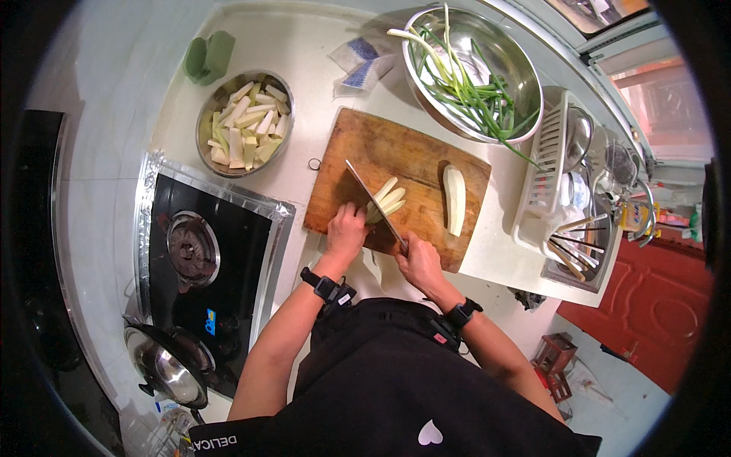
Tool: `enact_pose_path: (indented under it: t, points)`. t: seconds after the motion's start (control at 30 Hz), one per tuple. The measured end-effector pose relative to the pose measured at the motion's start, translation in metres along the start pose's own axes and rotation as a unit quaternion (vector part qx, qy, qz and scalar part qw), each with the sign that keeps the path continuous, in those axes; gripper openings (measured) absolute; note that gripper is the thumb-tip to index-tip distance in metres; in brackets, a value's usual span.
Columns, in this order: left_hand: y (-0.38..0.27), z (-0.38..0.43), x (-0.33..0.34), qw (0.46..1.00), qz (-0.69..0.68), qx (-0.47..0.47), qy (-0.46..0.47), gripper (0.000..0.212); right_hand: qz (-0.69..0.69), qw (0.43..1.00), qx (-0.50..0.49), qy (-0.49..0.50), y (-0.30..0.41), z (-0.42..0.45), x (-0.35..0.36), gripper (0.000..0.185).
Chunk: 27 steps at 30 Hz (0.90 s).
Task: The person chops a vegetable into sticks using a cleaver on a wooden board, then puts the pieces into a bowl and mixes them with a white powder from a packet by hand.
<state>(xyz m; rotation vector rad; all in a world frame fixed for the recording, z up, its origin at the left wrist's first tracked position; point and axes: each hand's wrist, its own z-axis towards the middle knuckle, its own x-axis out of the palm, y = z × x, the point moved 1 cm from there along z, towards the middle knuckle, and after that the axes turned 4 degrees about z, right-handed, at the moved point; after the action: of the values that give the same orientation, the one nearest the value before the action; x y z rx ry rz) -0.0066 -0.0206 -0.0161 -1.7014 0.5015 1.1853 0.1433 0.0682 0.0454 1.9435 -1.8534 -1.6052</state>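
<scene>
On a wooden cutting board (411, 143) my right hand (421, 264) grips the handle of a kitchen knife (374, 200), its blade angled up and to the left across pale vegetable sticks (390, 197). Left of the blade, my left hand (346, 229) presses on the near ends of the sticks, its fingers bent; the part under the fingers is hidden. A whole peeled pale vegetable (454, 200) lies apart on the board's right side. Cut pale pieces fill a steel bowl (290, 120) at the upper left. Spring onions (485, 103) rest in a large steel bowl (522, 63) behind the board.
A gas stove (234, 240) with foil edging is at left, a lidded wok (165, 365) on its near end. A white dish rack (542, 165) with bowls and chopsticks stands beside the sink (599, 274) at right. Behind lie a cloth (362, 63) and a green container (210, 57).
</scene>
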Motion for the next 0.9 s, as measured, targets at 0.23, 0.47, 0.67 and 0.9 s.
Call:
enact_pose_path:
  t: [0.23, 0.47, 0.67, 0.9]
  points:
    - [-0.007, 0.021, -0.016, 0.995, 0.064, -0.025, 0.069, 0.038, 0.104, 0.994, -0.016, -0.001, -0.005, 0.007, -0.008, 0.035]
    - [0.007, 0.053, -0.024, 0.995, -0.050, -0.074, 0.036, 0.035, 0.131, 0.986, -0.042, -0.090, -0.041, -0.032, -0.045, 0.039]
    - [-0.042, 0.072, -0.012, 0.991, 0.070, 0.058, 0.100, 0.053, 0.162, 0.973, 0.014, -0.164, -0.071, -0.053, -0.055, 0.038]
    - [-0.041, 0.073, 0.005, 0.986, 0.088, 0.037, 0.134, 0.039, 0.166, 0.965, 0.040, -0.200, -0.086, -0.059, -0.071, 0.035]
